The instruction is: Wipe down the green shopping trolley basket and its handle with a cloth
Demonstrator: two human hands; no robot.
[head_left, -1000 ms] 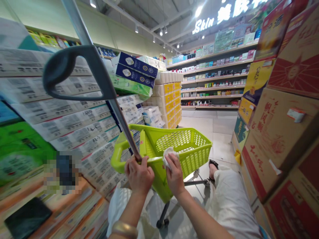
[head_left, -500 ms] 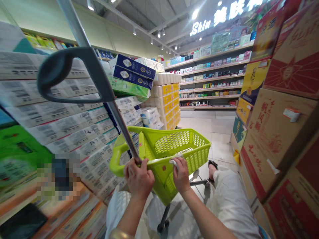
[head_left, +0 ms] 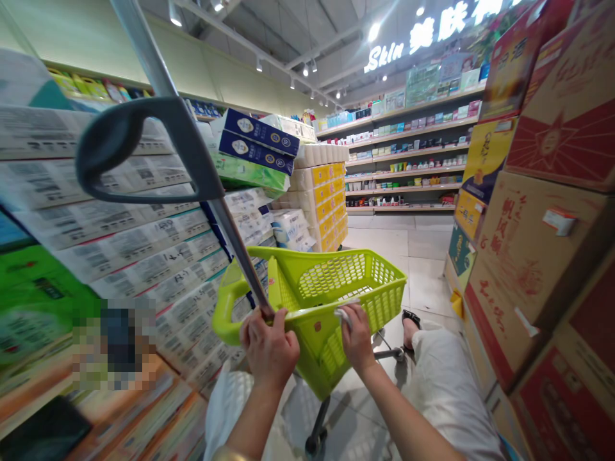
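Note:
A lime-green plastic shopping basket (head_left: 369,282) on wheels stands tilted in front of me on the tiled floor. My left hand (head_left: 268,346) is closed round the near rim of the basket, at the foot of its long metal pull rod (head_left: 230,238). The rod rises up and left to a grey loop handle (head_left: 139,150). My right hand (head_left: 356,336) presses a small white cloth (head_left: 343,314) against the same rim, further right, with its fingers curled over the cloth. The basket looks empty inside.
Stacked tissue and paper packs (head_left: 134,250) wall the left side. Cardboard cartons (head_left: 542,243) are piled on the right. My leg in pale trousers (head_left: 446,390) stretches beside the basket. Shelves of bottles (head_left: 408,160) line the far wall beyond the open aisle floor (head_left: 408,243).
My right hand has slid the cloth to the right along the basket rim. My left hand has kept its grip by the rod.

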